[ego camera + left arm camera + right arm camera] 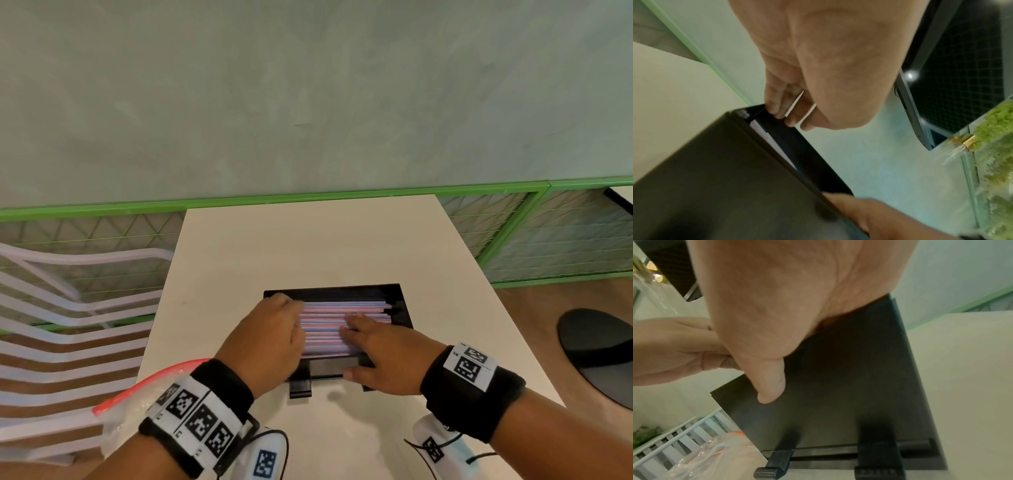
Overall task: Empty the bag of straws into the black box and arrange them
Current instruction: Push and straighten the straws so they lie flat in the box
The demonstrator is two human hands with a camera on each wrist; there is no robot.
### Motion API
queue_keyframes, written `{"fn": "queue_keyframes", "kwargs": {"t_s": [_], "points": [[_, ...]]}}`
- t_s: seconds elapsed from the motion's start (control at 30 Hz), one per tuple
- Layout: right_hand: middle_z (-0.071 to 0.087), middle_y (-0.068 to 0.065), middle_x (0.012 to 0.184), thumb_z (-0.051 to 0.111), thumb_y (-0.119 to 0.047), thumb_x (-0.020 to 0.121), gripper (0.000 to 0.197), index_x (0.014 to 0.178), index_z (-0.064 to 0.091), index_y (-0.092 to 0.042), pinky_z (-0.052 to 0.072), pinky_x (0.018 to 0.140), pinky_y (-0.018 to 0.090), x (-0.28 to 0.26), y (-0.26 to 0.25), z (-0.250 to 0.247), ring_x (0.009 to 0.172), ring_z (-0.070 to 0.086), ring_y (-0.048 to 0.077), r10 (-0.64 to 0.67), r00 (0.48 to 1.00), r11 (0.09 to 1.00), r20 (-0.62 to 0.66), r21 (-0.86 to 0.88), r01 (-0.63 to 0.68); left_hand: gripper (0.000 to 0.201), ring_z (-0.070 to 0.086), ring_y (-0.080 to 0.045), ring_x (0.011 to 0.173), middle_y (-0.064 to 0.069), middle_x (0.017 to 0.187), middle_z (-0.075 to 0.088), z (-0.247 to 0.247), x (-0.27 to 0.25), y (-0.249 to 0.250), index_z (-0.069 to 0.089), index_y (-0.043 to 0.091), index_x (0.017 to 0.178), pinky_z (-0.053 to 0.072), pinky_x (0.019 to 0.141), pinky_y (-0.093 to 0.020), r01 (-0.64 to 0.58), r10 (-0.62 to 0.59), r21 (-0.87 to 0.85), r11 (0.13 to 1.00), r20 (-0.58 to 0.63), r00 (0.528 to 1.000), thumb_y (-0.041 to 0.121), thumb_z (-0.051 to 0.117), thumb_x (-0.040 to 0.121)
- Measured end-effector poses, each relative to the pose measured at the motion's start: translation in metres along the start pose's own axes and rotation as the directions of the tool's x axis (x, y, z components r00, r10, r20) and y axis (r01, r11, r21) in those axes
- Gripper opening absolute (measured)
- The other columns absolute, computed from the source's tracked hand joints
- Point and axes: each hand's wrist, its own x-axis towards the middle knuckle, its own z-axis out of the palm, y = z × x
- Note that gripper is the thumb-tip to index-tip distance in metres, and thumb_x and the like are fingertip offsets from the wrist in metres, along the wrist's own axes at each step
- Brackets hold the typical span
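A black box (401,308) stands mid-table, filled with pink, blue and white straws (329,320) lying left to right. My left hand (291,315) is at the straws' left end with its fingers curled down. In the left wrist view thin white straws (795,104) run between those curled fingers (777,112) at the box (715,178) corner. The right hand (356,329) lies flat on the straws, fingers straight, with its thumb (768,386) against the box's front wall (849,386). The clear bag with a red zip (137,394) lies at the table's front left.
The white table (308,246) is small, with its edges close on both sides. A white slatted chair (51,325) stands left and a green-framed mesh rail (513,233) runs behind. A dark round base (599,353) sits on the floor at right. Two black clips (300,389) jut from the box's front.
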Motion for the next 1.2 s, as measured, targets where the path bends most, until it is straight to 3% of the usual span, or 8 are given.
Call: {"fn": "queue_keyframes", "kwargs": {"t_s": [0.13, 0.3, 0.4, 0.53, 0.67, 0.87, 1.03, 1.2], "points": [[0.014, 0.007, 0.171, 0.052, -0.051, 0.098, 0.074, 0.159, 0.026, -0.017, 0.022, 0.125, 0.036, 0.001, -0.003, 0.001, 0.158, 0.011, 0.022, -0.037, 0.992, 0.998, -0.123, -0.045, 0.032, 0.062, 0.042, -0.032, 0.129, -0.012, 0.136, 0.049, 0.028, 0.013, 0.009, 0.050, 0.008, 0.134, 0.039, 0.109, -0.044, 0.021, -0.035, 0.077, 0.997, 0.186, 0.982, 0.039, 0.017, 0.091], [0.008, 0.011, 0.171, 0.050, -0.048, 0.099, 0.072, 0.159, 0.026, -0.015, 0.020, 0.124, 0.037, 0.000, -0.005, 0.006, 0.158, 0.005, 0.025, -0.011, 0.992, 0.996, -0.128, -0.092, -0.001, 0.055, 0.030, -0.041, 0.140, -0.017, 0.149, 0.038, 0.044, 0.019, 0.019, 0.046, 0.011, 0.139, 0.032, 0.114, -0.053, 0.108, -0.151, 0.165, 0.980, 0.275, 0.950, 0.040, 0.028, 0.096], [0.008, 0.012, 0.171, 0.049, -0.048, 0.100, 0.073, 0.159, 0.024, -0.014, 0.022, 0.124, 0.038, 0.000, -0.004, 0.010, 0.158, 0.005, 0.025, 0.002, 0.993, 0.996, -0.119, -0.090, -0.012, 0.054, 0.027, -0.037, 0.141, -0.014, 0.152, 0.036, 0.041, 0.013, 0.018, 0.040, 0.015, 0.146, 0.033, 0.114, -0.050, 0.102, -0.137, 0.188, 0.977, 0.182, 0.974, 0.037, 0.029, 0.098], [0.003, 0.009, 0.172, 0.051, -0.051, 0.099, 0.080, 0.161, 0.017, -0.015, 0.019, 0.127, 0.039, 0.001, -0.003, 0.006, 0.158, 0.000, 0.023, 0.000, 0.997, 0.998, -0.078, -0.068, -0.005, 0.056, 0.047, -0.027, 0.123, -0.008, 0.131, 0.053, 0.026, 0.000, 0.017, 0.057, 0.015, 0.126, 0.047, 0.101, -0.041, 0.039, -0.038, 0.060, 0.997, -0.026, 0.999, 0.037, 0.019, 0.092], [-0.006, 0.005, 0.172, 0.053, -0.056, 0.096, 0.091, 0.163, 0.006, -0.017, 0.011, 0.128, 0.037, 0.002, -0.003, -0.001, 0.158, -0.005, 0.021, -0.017, 0.998, 0.999, -0.058, -0.049, 0.014, 0.043, 0.047, -0.018, 0.117, -0.001, 0.123, 0.056, 0.001, -0.029, -0.005, 0.059, 0.017, 0.130, 0.043, 0.100, -0.030, 0.085, -0.103, -0.086, 0.993, -0.234, 0.967, 0.026, 0.035, 0.096], [-0.011, 0.004, 0.171, 0.051, -0.061, 0.095, 0.093, 0.162, 0.005, -0.017, 0.013, 0.128, 0.041, 0.004, -0.008, -0.008, 0.157, -0.009, 0.018, 0.004, 0.998, 0.998, 0.055, -0.056, 0.000, 0.038, 0.041, -0.032, 0.131, -0.009, 0.134, 0.056, -0.003, -0.093, -0.070, 0.058, 0.022, 0.133, 0.040, 0.109, -0.053, 0.434, -0.425, -0.006, 0.901, -0.217, 0.879, 0.023, 0.057, 0.095], [-0.001, 0.001, 0.172, 0.051, -0.049, 0.100, 0.074, 0.161, 0.017, -0.024, 0.011, 0.127, 0.035, -0.004, -0.020, -0.005, 0.158, -0.003, 0.016, -0.146, 0.989, 0.987, -0.027, -0.071, 0.144, 0.052, 0.055, -0.055, 0.106, -0.032, 0.116, 0.062, 0.017, -0.138, -0.112, 0.063, 0.005, 0.121, 0.046, 0.091, -0.070, 0.695, -0.645, 0.033, 0.718, -0.343, 0.683, 0.034, 0.059, 0.077], [0.012, 0.003, 0.171, 0.052, -0.045, 0.102, 0.066, 0.159, 0.028, -0.023, 0.022, 0.126, 0.037, -0.005, -0.032, -0.007, 0.158, 0.005, 0.017, -0.110, 0.992, 0.994, -0.064, -0.024, 0.109, 0.094, 0.064, -0.059, 0.096, -0.039, 0.110, 0.065, 0.059, -0.173, -0.157, 0.050, -0.001, 0.134, 0.052, 0.083, -0.071, 0.806, -0.808, -0.045, 0.590, -0.043, 0.588, 0.062, 0.072, 0.068]]}}
